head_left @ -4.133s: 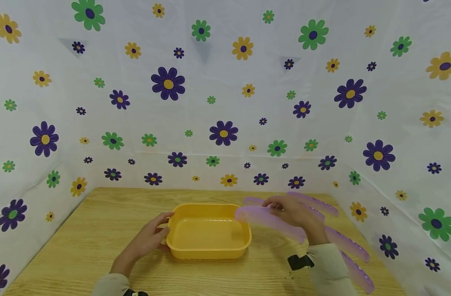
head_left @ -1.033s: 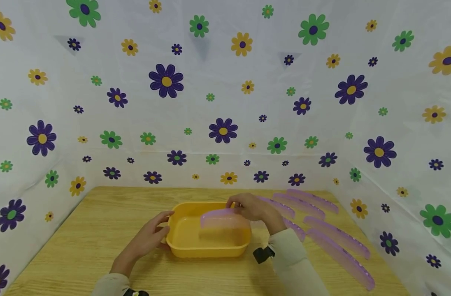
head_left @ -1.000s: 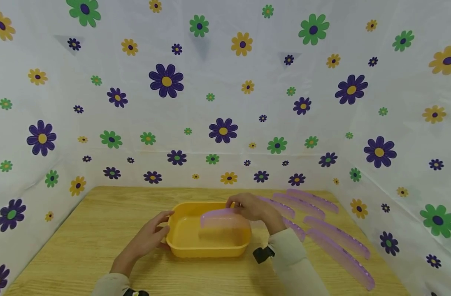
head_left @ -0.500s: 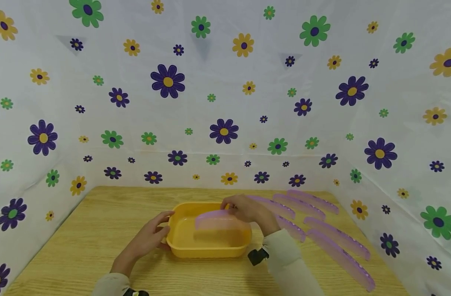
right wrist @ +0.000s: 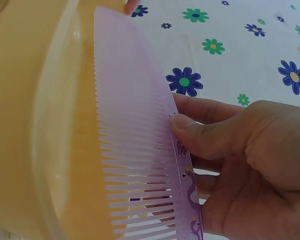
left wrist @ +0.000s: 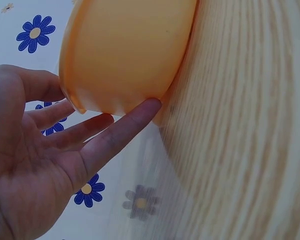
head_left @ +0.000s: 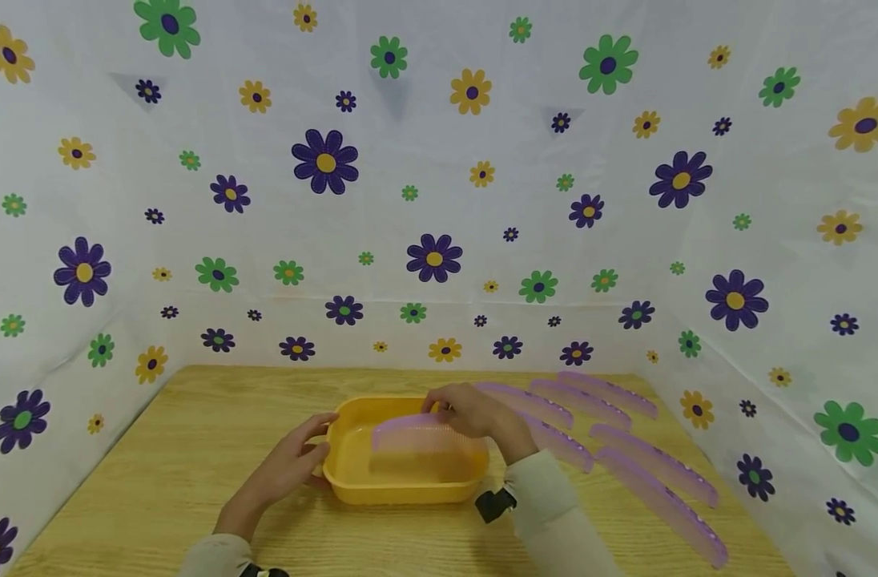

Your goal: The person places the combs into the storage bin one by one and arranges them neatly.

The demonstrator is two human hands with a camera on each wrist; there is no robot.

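A yellow plastic basin [head_left: 410, 494] sits mid-table. At its left end is my left hand [head_left: 295, 461]; in the left wrist view its mostly straight fingers [left wrist: 122, 131] touch the basin's outer wall [left wrist: 125, 55]. My right hand [head_left: 471, 410] pinches a translucent purple comb [head_left: 410, 433] by its spine, teeth downward, over the basin's inside. Close up in the right wrist view, the thumb [right wrist: 200, 132] presses on the comb's [right wrist: 130, 85] printed spine, with the other fingers behind it. Whether the comb touches the basin floor cannot be told.
Several more purple combs lie on the right of the wooden table, such as a near comb [head_left: 662, 505] and a far comb [head_left: 608, 393]. The right arm partly covers one of them. White cloth walls [head_left: 439, 192] with printed flowers enclose the table.
My right hand has carried the comb leftward from beside the basin to over its inside, and in the last second slightly further left and lower. The left hand stays at the basin's end.
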